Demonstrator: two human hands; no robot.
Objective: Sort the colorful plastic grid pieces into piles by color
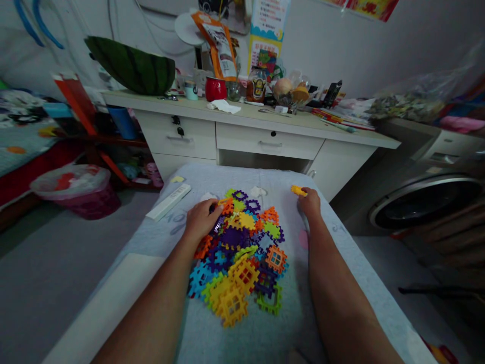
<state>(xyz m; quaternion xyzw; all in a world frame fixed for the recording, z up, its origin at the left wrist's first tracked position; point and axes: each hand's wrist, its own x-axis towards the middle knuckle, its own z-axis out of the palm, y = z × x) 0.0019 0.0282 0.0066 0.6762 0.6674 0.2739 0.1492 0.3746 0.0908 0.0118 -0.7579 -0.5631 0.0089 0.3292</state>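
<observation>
A pile of colourful plastic interlocking blocks point(235, 237), flat squares with notched edges, is heaped on the cloth-covered table point(295, 283). My right hand point(311, 203) is out to the right of the pile, its fingers pinched on a yellow block point(298, 190). At the pile's upper left edge, my left hand point(202, 218) has its fingers curled in beside an orange block point(226, 206) and dark purple pieces. What lies between those fingers is partly hidden. A yellow window-shaped block point(231, 305) rests at the near end of the heap.
A long white box point(168, 202) lies on the table's left side. Behind stands a white desk point(269, 141) with a watermelon piece point(132, 65), jars and a red cup point(215, 89). A waste basket point(78, 194) is at left, a washing machine point(424, 177) at right.
</observation>
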